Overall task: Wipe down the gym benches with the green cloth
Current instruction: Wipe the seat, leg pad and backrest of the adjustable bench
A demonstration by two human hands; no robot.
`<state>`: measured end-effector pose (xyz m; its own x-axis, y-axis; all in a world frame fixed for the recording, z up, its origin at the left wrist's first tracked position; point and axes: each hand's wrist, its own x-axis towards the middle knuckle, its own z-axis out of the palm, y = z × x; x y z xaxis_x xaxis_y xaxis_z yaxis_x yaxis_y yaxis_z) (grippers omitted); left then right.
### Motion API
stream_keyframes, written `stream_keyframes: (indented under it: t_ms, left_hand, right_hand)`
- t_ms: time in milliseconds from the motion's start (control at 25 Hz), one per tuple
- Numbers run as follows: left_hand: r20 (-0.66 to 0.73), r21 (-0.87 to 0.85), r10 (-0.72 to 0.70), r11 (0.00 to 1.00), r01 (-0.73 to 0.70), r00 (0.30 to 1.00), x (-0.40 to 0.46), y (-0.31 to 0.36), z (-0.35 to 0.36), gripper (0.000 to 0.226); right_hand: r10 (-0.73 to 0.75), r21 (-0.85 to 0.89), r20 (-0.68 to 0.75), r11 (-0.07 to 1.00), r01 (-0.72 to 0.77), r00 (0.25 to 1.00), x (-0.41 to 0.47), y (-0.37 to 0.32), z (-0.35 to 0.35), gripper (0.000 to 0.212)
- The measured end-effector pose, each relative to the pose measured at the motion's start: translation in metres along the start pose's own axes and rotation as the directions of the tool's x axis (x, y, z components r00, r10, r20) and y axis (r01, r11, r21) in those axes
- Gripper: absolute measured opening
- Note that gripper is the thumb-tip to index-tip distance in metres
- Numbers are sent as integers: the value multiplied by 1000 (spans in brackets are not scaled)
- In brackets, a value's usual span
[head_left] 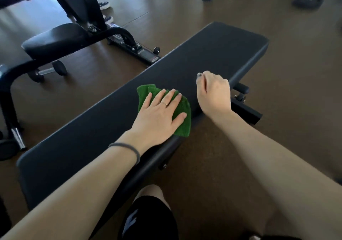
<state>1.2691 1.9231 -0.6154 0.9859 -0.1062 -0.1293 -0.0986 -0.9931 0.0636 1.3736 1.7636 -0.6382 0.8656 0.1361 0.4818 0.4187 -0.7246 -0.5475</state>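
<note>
Both hands are over the long flat bench (pixel 212 55). The left hand (pixel 159 116) lies flat with its fingers straight and spread, pressing the green cloth (pixel 182 121) down onto the black pad near its near edge; a thin ring sits on one finger and a grey hair tie (pixel 129 150) circles the wrist. The cloth is bunched, showing beyond the fingertips and out past the thumb, with one corner reaching the pad's near edge. The right hand (pixel 213 90) is just beside the cloth, apart from it, with its fingers curled in loosely and nothing in its grasp; it rests at or just over the pad's near edge, and I cannot tell whether it touches.

Running diagonally, the bench goes from the lower left to the upper right, its dark frame (pixel 246 110) showing beneath the right hand. A knee and dark shorts (pixel 148 219) sit at the bottom, close to the bench's near side.

Beyond the bench, on the brown floor (pixel 296 73), stands an adjustable bench (pixel 55 40) with a padded seat and a curved black frame. A dumbbell (pixel 47 71) lies under it. Two shoes (pixel 105 11) show behind that frame, and a weight plate (pixel 307 1) lies far off at the upper right.
</note>
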Motion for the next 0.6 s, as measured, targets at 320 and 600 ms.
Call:
stream_keyframes:
  t_ms: [320, 600]
  left_hand:
    - [-11, 9, -139, 990, 139, 990, -4, 32, 2, 72]
    - [66, 23, -168, 986, 167, 984, 3, 37, -5, 75]
  right_hand:
    - [-299, -100, 68, 947, 305, 952, 31, 38, 19, 37]
    - [-270, -32, 138, 960, 277, 953, 36, 37, 10, 41]
